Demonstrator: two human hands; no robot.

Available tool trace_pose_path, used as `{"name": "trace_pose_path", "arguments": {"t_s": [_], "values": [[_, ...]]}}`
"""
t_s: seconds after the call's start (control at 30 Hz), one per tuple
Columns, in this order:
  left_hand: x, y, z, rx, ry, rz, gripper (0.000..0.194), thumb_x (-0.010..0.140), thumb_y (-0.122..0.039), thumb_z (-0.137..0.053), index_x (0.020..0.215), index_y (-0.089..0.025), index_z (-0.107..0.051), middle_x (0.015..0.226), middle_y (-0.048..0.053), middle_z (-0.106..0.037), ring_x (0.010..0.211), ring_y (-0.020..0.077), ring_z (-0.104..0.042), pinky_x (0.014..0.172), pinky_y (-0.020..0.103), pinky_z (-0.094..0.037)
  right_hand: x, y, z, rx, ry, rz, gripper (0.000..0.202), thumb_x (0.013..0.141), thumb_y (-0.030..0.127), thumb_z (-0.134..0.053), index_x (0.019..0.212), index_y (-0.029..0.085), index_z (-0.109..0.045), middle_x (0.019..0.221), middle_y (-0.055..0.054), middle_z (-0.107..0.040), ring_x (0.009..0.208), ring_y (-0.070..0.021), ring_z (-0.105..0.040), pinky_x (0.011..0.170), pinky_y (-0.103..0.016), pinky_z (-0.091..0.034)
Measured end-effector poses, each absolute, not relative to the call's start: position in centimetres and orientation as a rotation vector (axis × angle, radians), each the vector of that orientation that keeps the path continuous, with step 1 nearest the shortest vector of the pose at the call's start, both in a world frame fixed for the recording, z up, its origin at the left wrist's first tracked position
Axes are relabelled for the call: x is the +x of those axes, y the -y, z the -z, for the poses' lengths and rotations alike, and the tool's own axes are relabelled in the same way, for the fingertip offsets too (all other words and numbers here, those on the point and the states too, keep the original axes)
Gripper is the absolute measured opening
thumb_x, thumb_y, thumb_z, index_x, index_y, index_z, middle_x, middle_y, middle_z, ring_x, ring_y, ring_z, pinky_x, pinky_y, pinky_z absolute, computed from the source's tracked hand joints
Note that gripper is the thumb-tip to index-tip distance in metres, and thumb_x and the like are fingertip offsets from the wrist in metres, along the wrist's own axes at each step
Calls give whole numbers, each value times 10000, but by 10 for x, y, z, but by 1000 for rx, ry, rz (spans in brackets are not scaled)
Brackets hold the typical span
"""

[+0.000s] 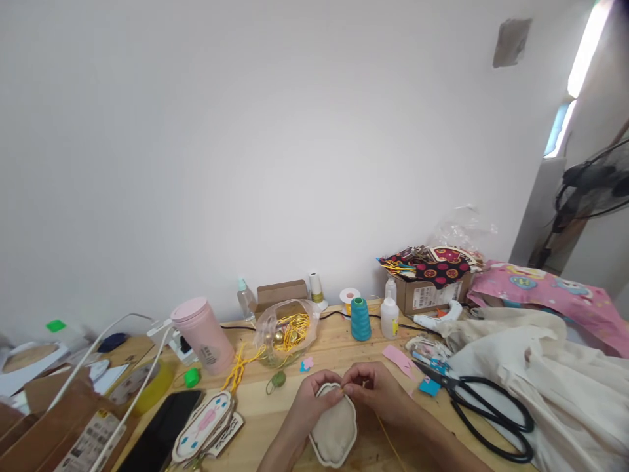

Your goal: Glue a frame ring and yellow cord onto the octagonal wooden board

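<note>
A cream scalloped fabric piece (pixel 334 429) with a pale raised border is gripped by my left hand (pixel 310 401), whose thumb lies on its upper part. At its top edge my right hand (pixel 376 392) is closed in a pinch, fingertips touching the left thumb. A bit of yellow-orange shows between the fingertips, and a yellow cord (pixel 388 438) runs down from under my right hand to the lower edge of the view. The fingers hide where cord and fabric meet. Just beyond my hands lie small blue and pink cutouts (pixel 307 364) and a green tassel-like bit (pixel 279 379).
Black scissors (pixel 484 410) and cream cloth (pixel 531 373) lie on the right. A teal thread cone (pixel 360 320), a white bottle (pixel 390 318) and a bag of yellow cord (pixel 293 330) stand behind. On the left are a pink tumbler (pixel 204 335), a phone (pixel 162 429) and an embroidered piece (pixel 204 426).
</note>
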State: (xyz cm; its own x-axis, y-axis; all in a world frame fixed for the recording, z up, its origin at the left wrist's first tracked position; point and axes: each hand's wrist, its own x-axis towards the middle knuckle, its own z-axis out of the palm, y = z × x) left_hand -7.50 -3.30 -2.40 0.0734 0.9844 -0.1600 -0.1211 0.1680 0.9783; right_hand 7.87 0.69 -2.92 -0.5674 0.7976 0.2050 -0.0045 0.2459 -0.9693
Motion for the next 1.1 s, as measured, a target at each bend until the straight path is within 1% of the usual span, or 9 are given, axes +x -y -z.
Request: {"name": "trace_pose_path", "arguments": {"t_s": [0.1,0.33,0.47,0.53,0.67,0.8,0.93,1.0,1.1], "values": [[-74,32,23,1035,-1170,-1144,235,526,-280,-696,681,-134,-598,599,-14,-572,557,106,-480,537,196,-338,77,-5,28,-764,1758,-1399,195,697,321,-541,691,132,-592,592,10,-525,547,-91,-433,480,-185,-319],[-75,34,26,1040,-1148,-1178,192,561,-262,-673,685,-148,-579,618,-24,-561,589,108,-480,563,198,-341,74,3,23,-723,1637,-1478,202,710,343,-520,685,143,-517,635,18,-451,594,-96,-407,522,-192,-327],[-75,36,22,1058,-1158,-1145,154,580,-225,-661,675,-142,-574,622,-27,-548,597,97,-468,576,191,-341,73,-2,24,-685,1435,-1640,205,690,343,-549,674,148,-489,599,35,-409,544,-79,-380,503,-187,-320],[-75,37,20,1030,-1142,-1138,142,587,-212,-657,666,-144,-561,605,-38,-529,570,83,-457,552,181,-335,75,-5,23,-656,1295,-1748,216,689,352,-555,681,148,-484,626,27,-420,554,-77,-389,499,-181,-323],[-75,38,19,937,-1044,-1140,167,593,-233,-653,666,-157,-523,561,-54,-503,506,75,-461,497,176,-325,81,-8,15,-529,986,-1920,213,713,356,-546,706,161,-459,729,4,-454,639,-81,-427,567,-185,-357],[-77,38,18,879,-1011,-1132,215,561,-259,-679,663,-158,-519,539,-54,-517,482,77,-484,479,174,-329,89,-11,6,-385,816,-2003,219,704,344,-567,682,183,-420,616,41,-388,554,-67,-392,548,-185,-357],[-79,37,17,812,-989,-1148,239,551,-272,-687,669,-161,-511,508,-45,-546,446,82,-505,445,170,-327,106,-21,0,-290,705,-1930,195,676,318,-593,675,198,-440,561,63,-285,483,-55,-322,509,-172,-358],[-79,37,19,779,-977,-1164,268,525,-279,-703,671,-163,-509,495,-39,-562,430,92,-520,433,175,-338,116,-26,-3,-292,707,-1877,167,684,344,-572,709,213,-472,532,70,-229,438,-56,-265,437,-156,-328],[-80,37,21,725,-964,-1184,305,495,-277,-721,688,-163,-514,472,-42,-566,410,95,-529,420,177,-360,125,-26,-4,-415,870,-1881,201,690,395,-550,783,220,-513,471,89,-157,376,-55,-137,319,-140,-174]]}}
